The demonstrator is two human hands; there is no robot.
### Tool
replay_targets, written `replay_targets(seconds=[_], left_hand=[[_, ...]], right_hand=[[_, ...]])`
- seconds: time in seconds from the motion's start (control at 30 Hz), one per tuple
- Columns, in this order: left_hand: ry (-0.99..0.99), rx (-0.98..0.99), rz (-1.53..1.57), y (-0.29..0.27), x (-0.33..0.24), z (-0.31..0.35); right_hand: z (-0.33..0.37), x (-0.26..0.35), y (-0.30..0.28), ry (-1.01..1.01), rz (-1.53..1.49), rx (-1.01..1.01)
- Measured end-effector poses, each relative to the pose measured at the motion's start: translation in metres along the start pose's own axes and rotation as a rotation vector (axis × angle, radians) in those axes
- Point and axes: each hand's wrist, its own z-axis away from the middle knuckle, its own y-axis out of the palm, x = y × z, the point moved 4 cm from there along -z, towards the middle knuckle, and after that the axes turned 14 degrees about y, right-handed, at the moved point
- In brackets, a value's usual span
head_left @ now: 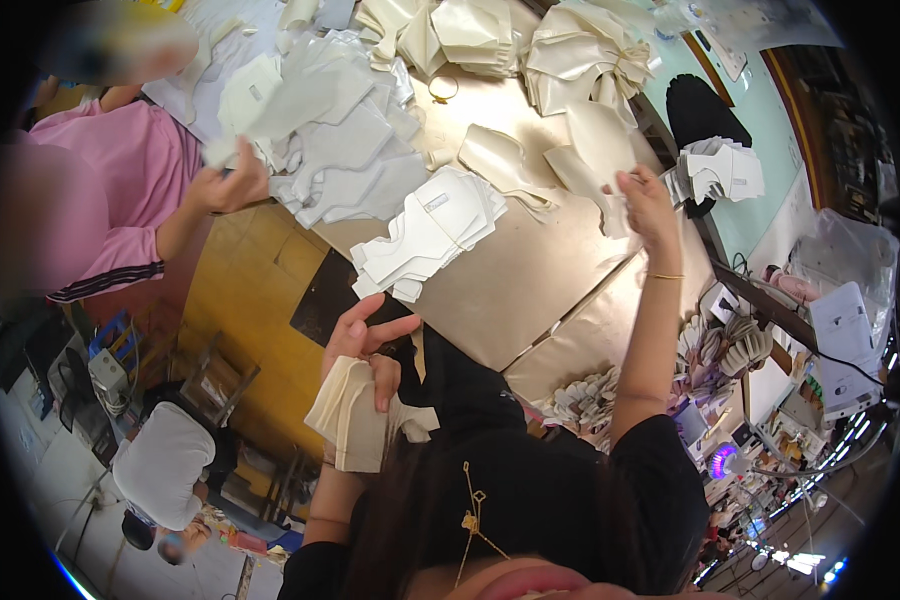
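Observation:
My left hand [373, 350] is closed around a small bundle of cream cut pieces [350, 415], with some fingers stretched out above it. They look like fabric or thin leather. My right hand [652, 210] pinches the edge of a single curved cream piece [602, 150] over the right part of the table. Left of that lies another shiny cream piece [500, 155], slightly curled. Between my hands, nearer the left one, rests a tied stack of white cut pieces [432, 230].
Heaps of cream pieces [585, 55] and pale grey pieces [345, 150] cover the far table [560, 290]. At left, a co-worker in a pink top [120, 180] handles a light piece. White stacked pieces [720, 170] sit on the right-hand glass surface. Another person [165, 465] is lower left.

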Motion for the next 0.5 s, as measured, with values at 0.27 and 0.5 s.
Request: replay_targets(seconds=[0.27, 0.5], left_hand=[[-0.047, 0.024, -0.014, 0.003, 0.010, -0.003], [-0.077, -0.031, 0.048, -0.003, 0.019, -0.002]], right_hand=[[-0.034, -0.048, -0.054, 0.167, 0.317, -0.056], [-0.070, -0.061, -0.025, -0.220, 1.041, -0.487]])
